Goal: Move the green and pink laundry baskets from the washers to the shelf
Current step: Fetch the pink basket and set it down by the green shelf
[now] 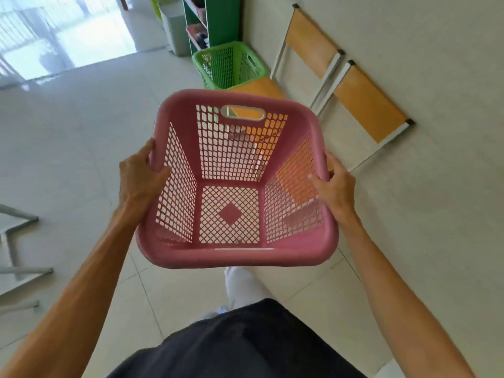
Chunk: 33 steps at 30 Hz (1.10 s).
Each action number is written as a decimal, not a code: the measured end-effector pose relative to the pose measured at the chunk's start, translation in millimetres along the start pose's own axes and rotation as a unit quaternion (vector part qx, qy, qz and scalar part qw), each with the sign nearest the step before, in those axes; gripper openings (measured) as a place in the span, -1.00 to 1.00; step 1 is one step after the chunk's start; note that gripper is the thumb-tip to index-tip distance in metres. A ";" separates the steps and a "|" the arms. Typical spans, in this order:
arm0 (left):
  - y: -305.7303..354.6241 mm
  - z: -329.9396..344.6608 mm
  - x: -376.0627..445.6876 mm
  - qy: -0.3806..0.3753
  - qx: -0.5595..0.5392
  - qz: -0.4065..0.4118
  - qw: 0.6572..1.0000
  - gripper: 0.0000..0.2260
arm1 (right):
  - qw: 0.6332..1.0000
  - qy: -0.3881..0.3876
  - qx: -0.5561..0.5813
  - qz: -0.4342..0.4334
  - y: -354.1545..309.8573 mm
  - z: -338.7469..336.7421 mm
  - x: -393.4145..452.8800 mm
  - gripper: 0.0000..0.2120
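Observation:
I hold an empty pink laundry basket (234,255) in the air in front of me, above the tiled floor. My left hand (140,177) grips its left rim and my right hand (336,190) grips its right rim. A green laundry basket (230,65) stands on the floor ahead, just beyond the pink one. It sits at the foot of a green shelf unit (222,20) near the top of the view. No washers are in sight.
Two orange-seated chairs (368,105) stand along the wall on the right, one just behind the pink basket. A grey bin (174,28) stands left of the shelf. Metal furniture legs (19,241) show at the left edge. Pale floor tiles stretch to the left.

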<state>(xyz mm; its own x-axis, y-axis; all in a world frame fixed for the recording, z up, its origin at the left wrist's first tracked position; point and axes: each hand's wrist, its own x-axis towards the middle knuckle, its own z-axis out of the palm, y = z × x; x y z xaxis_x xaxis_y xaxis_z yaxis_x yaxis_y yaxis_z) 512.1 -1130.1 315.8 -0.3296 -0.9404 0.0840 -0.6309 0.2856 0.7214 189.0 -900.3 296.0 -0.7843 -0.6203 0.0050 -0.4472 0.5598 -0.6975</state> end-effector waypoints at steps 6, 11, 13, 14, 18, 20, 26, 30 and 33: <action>-28.0 -14.6 100.3 0.030 -0.002 -0.032 0.999 -0.41 | 0.999 -0.036 -0.009 -0.028 -62.6 69.1 110.0 -0.31; -39.4 -22.0 196.5 0.069 0.011 -0.061 0.996 -0.46 | 0.998 -0.056 0.000 -0.034 -121.5 123.5 205.4 -0.30; -42.4 -24.3 231.2 0.072 0.008 -0.058 0.996 -0.47 | 0.998 -0.053 -0.010 -0.044 -139.0 139.0 236.8 -0.31; -46.6 -26.9 249.4 0.075 0.010 -0.065 0.995 -0.45 | 0.997 -0.060 -0.012 -0.049 -150.5 149.5 253.4 -0.31; -66.7 -34.7 325.9 0.089 0.012 -0.101 0.991 -0.41 | 0.996 -0.066 -0.008 -0.064 -195.8 190.2 320.5 -0.32; -78.7 -36.5 369.6 0.087 0.015 -0.102 0.991 -0.39 | 0.995 -0.063 -0.007 -0.075 -216.7 212.7 352.0 -0.34; -108.7 -46.6 506.9 0.063 -0.004 -0.058 0.996 -0.41 | 0.996 -0.041 -0.011 -0.075 -270.9 278.4 435.5 -0.34; -114.1 -50.2 606.7 0.020 0.003 -0.027 0.999 -0.40 | 0.999 0.002 -0.024 -0.048 -301.0 304.0 481.7 -0.32; -108.7 -47.7 678.5 -0.018 -0.007 -0.007 1.000 -0.37 | 0.999 0.035 -0.021 -0.028 -319.4 313.8 510.6 -0.34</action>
<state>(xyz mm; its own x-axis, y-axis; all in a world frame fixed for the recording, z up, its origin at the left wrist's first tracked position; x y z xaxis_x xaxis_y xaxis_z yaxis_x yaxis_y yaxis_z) 390.6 -1808.0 327.2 -0.3455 -0.9371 0.0499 -0.6261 0.2698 0.7316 66.2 -1568.2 296.5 -0.7852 -0.6118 0.0952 -0.5080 0.5486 -0.6641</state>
